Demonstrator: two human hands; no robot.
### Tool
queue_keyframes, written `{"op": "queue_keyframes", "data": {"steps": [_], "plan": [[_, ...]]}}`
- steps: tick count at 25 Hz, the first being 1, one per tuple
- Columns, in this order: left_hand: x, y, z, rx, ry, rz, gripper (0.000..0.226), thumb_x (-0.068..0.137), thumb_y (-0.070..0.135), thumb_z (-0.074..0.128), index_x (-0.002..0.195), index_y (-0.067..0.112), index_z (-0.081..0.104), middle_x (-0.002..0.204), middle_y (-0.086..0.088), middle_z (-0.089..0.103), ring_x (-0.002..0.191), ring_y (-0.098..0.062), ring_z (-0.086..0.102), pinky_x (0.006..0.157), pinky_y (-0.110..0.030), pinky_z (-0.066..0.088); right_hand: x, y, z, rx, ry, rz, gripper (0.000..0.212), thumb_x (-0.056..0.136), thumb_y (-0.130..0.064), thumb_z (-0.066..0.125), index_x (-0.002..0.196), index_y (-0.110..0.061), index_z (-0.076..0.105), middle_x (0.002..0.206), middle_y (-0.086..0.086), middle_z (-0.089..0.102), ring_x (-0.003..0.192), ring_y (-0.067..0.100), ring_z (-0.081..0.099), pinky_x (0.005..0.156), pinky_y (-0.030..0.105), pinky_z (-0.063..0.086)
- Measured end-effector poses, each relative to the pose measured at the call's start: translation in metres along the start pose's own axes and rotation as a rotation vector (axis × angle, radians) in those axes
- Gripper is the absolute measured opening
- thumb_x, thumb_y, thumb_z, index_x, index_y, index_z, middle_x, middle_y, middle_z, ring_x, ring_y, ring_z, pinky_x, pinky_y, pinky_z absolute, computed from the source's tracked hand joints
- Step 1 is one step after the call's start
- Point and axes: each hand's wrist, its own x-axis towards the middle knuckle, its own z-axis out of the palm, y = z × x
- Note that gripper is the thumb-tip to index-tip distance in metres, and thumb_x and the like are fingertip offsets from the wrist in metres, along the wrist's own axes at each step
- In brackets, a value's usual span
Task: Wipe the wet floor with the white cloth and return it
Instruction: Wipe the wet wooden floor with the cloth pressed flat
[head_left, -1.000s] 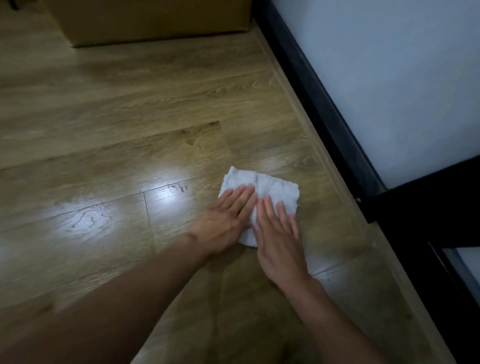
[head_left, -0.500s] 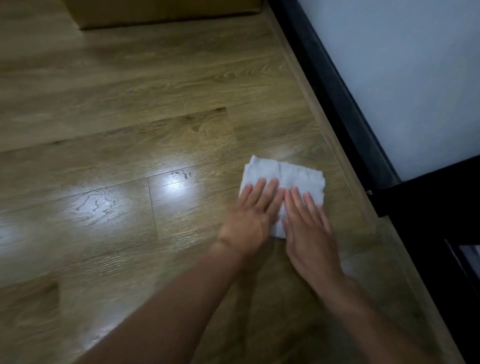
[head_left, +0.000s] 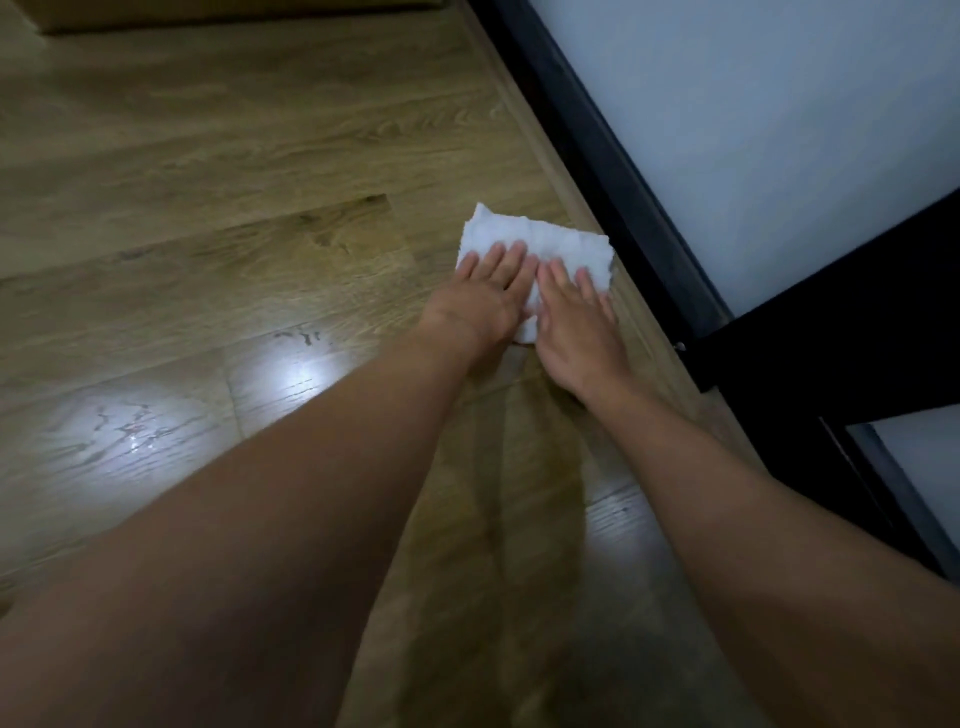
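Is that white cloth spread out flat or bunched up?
Flat. The white cloth lies as a small rectangle on the floor, pressed under left hand and right hand. Folded layers: cannot tell.

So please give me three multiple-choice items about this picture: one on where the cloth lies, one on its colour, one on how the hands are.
1. Where is the cloth?
A. in the middle of the floor, far from any edge
B. on the wooden floor, near the dark frame at the right
C. on top of the brown box

2. What colour is the cloth?
A. white
B. blue
C. green

3. How are the left hand and the right hand placed?
A. both lifted off the cloth
B. one holds the cloth in the air
C. both flat on the cloth, side by side, fingers stretched out

Answers:
1 B, its right edge lies close to the dark frame.
2 A, it shows bright white against the brown planks.
3 C, both palms press down on it.
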Motion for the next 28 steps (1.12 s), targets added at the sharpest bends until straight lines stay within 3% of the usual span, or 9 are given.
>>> {"op": "queue_keyframes", "data": {"steps": [4,8,12,15,18,21,24,28], "plan": [[-0.083,-0.002,0.038,-0.009,0.076,0.121,0.058,0.104,0.036,0.016,0.153,0.012,-0.004,0.161,-0.011,-0.008,0.149,-0.027,-0.006,0.121,-0.041,-0.001,-0.095,-0.023,0.032,0.023,0.068,-0.036,0.058,0.1,-0.023,0.034,0.154,-0.018,0.013,0.162,0.0,0.013,0.149,0.022,0.003,0.121,0.044,0.01],[-0.177,-0.01,0.072,0.017,0.184,0.164,0.058,0.1,0.037,0.022,0.149,0.007,0.029,0.156,-0.014,0.025,0.145,-0.027,0.024,0.118,-0.042,0.019,-0.181,-0.061,0.061,-0.066,0.031,-0.115,0.057,0.1,-0.036,0.017,0.153,-0.018,0.012,0.161,0.002,0.017,0.149,0.024,0.008,0.118,0.047,0.02],[-0.154,-0.044,0.065,-0.032,0.145,0.06,0.06,0.103,0.039,0.019,0.153,0.01,0.003,0.161,-0.009,-0.001,0.149,-0.022,0.0,0.119,-0.033,-0.004,-0.12,-0.072,0.049,-0.082,0.032,-0.191,0.058,0.101,-0.044,0.016,0.154,-0.022,0.013,0.162,-0.003,0.013,0.149,0.022,0.007,0.118,0.044,0.012],[-0.112,-0.077,0.043,-0.024,0.083,-0.104,0.06,0.104,0.037,0.018,0.153,0.008,-0.003,0.161,-0.011,-0.007,0.149,-0.024,-0.005,0.12,-0.036,0.0,-0.044,-0.095,0.035,-0.077,-0.053,-0.199,0.057,0.102,-0.041,0.021,0.154,-0.024,0.007,0.163,-0.007,0.002,0.15,0.02,-0.001,0.119,0.043,0.004],[-0.12,-0.087,0.04,0.0,0.047,-0.129,0.059,0.105,0.034,0.017,0.152,0.006,-0.005,0.16,-0.014,-0.009,0.149,-0.027,-0.007,0.122,-0.039,0.002,-0.052,-0.12,0.04,-0.068,-0.028,-0.149,0.058,0.101,-0.035,0.025,0.154,-0.021,0.007,0.163,-0.006,0.003,0.15,0.022,-0.001,0.12,0.045,0.004],[-0.19,-0.075,0.072,-0.024,0.125,-0.098,0.057,0.104,0.034,0.017,0.153,0.006,0.005,0.16,-0.015,0.0,0.149,-0.029,0.0,0.122,-0.041,0.005,-0.13,-0.128,0.057,-0.089,0.048,-0.261,0.056,0.101,-0.035,0.025,0.154,-0.018,0.018,0.161,-0.001,0.017,0.149,0.026,0.011,0.119,0.047,0.013],[-0.265,-0.068,0.102,-0.075,0.239,-0.027,0.056,0.101,0.034,0.029,0.147,0.001,0.032,0.154,-0.018,0.027,0.144,-0.031,0.025,0.118,-0.045,0.024,-0.194,-0.144,0.075,-0.103,0.021,-0.382,0.057,0.099,-0.035,0.024,0.152,-0.015,0.022,0.16,0.003,0.022,0.148,0.03,0.015,0.117,0.051,0.019],[-0.276,-0.111,0.105,-0.022,0.208,-0.132,0.058,0.102,0.036,0.028,0.147,0.0,0.029,0.155,-0.018,0.025,0.145,-0.029,0.024,0.119,-0.042,0.023,-0.164,-0.182,0.078,-0.144,-0.038,-0.493,0.06,0.099,-0.042,0.016,0.154,-0.019,0.012,0.163,0.001,0.007,0.15,0.027,0.002,0.12,0.049,0.007]]}}
